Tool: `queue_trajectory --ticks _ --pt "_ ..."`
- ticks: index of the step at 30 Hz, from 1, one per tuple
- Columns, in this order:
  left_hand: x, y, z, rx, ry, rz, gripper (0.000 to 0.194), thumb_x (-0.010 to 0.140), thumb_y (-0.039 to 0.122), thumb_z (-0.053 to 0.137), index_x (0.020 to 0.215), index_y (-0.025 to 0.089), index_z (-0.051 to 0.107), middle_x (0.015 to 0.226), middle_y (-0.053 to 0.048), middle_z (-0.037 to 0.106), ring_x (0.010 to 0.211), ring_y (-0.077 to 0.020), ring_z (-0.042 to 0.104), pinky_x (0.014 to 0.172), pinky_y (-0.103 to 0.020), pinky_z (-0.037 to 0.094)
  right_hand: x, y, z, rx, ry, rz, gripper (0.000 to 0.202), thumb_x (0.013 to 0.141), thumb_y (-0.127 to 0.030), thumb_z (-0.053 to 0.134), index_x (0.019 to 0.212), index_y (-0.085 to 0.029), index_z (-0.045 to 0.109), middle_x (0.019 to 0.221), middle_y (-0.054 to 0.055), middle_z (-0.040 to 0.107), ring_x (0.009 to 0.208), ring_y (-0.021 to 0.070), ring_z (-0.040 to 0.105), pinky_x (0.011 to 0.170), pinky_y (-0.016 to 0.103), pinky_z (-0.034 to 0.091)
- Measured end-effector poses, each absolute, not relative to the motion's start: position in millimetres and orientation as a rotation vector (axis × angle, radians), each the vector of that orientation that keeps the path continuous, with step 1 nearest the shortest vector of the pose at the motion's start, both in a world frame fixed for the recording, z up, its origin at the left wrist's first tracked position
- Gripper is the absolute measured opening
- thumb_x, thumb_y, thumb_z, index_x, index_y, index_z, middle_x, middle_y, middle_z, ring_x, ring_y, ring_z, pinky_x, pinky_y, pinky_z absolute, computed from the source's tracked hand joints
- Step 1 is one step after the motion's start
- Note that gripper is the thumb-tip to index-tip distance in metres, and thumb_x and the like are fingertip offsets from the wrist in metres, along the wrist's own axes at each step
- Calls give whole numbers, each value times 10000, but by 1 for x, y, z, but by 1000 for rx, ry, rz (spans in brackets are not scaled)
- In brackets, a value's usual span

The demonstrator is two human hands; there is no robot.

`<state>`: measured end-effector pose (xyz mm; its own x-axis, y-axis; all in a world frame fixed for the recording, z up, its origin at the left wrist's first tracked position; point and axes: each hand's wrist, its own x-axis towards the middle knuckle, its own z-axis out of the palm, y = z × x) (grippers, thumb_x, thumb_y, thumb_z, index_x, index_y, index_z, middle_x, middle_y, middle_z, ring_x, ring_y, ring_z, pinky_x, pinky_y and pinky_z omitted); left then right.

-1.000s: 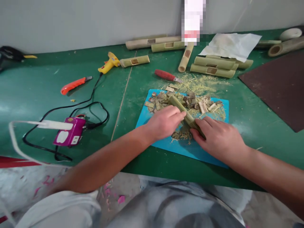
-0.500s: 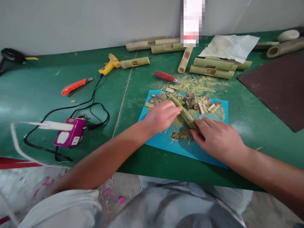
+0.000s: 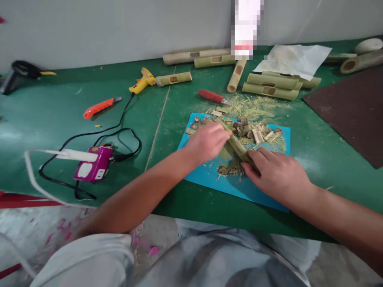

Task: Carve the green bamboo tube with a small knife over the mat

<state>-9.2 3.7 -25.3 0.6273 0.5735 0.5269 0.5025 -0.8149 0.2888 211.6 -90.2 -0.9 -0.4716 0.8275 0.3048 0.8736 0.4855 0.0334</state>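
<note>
Head | one bamboo tube (image 3: 238, 148) slants over the blue mat (image 3: 206, 173) | my right hand (image 3: 279, 173) grips its near end, left hand (image 3: 208, 144) clenched against its far half | table (image 3: 163, 175) open left of mat, front edge near | one red-handled knife (image 3: 214, 97), one orange cutter (image 3: 100, 107) beyond

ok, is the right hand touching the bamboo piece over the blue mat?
Touching. The head view shows the right hand gripping the near end of the bamboo piece, thumb and fingers on opposite sides.

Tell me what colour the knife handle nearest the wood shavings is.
Red, best seen in the head view.
</note>
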Motion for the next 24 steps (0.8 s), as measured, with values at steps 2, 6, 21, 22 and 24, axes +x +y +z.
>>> queue_trajectory --ticks 2,6,21,22,24 --pt "-11 5 -26 2708 961 1036 247 1015 241 494 964 134 710 841 -71 677 790 -159 628 739 -311 527 212 -90 -1 -1430 -2471 -298 290 947 -311 476 848 -157 701 702 39 648 551 142 485 551 309 268" --pt "-17 7 -27 2742 868 963 238 1018 256 498 1018 153 712 844 -52 677 800 -152 633 751 -301 531 213 -90 0 -1363 -2482 -318 268 946 -286 490 859 -144 700 691 35 639 561 146 498 561 306 295" --pt "-19 0 -25 2766 985 1020 221 1011 229 513 1011 128 710 833 -56 679 774 -144 629 731 -279 524 212 -88 3 -1282 -2445 -448 250 943 -281 539 843 -133 714 654 12 627 567 143 508 601 328 305" --pt "-19 2 -25 2768 1010 1019 225 1010 227 509 992 130 712 831 -58 679 775 -145 629 730 -280 523 212 -88 3 -1280 -2450 -449 248 942 -281 539 847 -133 714 653 11 626 568 145 511 601 329 303" --pt "-20 5 -25 2761 1086 1051 231 1004 218 512 938 126 714 833 -67 680 779 -153 629 732 -287 522 211 -89 4 -1288 -2454 -459 241 938 -282 546 849 -134 715 652 10 623 572 149 516 601 331 302"
